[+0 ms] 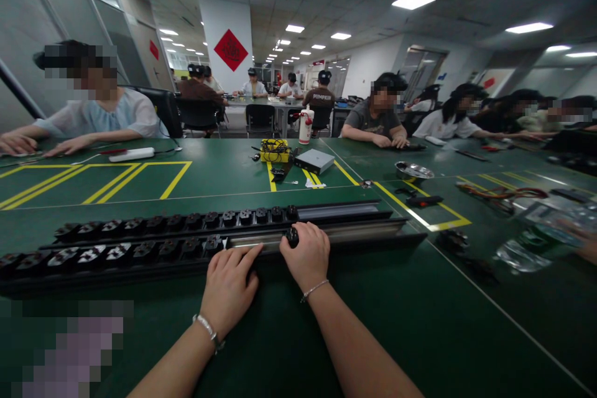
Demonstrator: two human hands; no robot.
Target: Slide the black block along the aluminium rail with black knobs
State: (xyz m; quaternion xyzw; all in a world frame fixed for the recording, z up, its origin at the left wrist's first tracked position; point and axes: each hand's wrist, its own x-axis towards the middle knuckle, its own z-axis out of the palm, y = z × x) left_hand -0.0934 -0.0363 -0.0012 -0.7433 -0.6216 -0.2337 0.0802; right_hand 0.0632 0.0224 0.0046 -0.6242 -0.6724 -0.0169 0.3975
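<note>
Two long black rails (354, 230) lie side by side across the green table, each filled from the left with a row of black socket modules (140, 249). My left hand (229, 283) rests on the near rail, its fingers stretched flat at the end of the module row. My right hand (305, 255) is closed round a single black socket module (292, 236) sitting in the near rail's bare metal channel. The far rail (340, 210) is filled to about the middle.
Other people sit around the green tables (373, 323), one at the far left with hands on the table. A yellow box (275, 150), a grey box (314, 160), a metal bowl (413, 170), red cables (504, 193) and plastic bags (527, 249) lie beyond and to the right.
</note>
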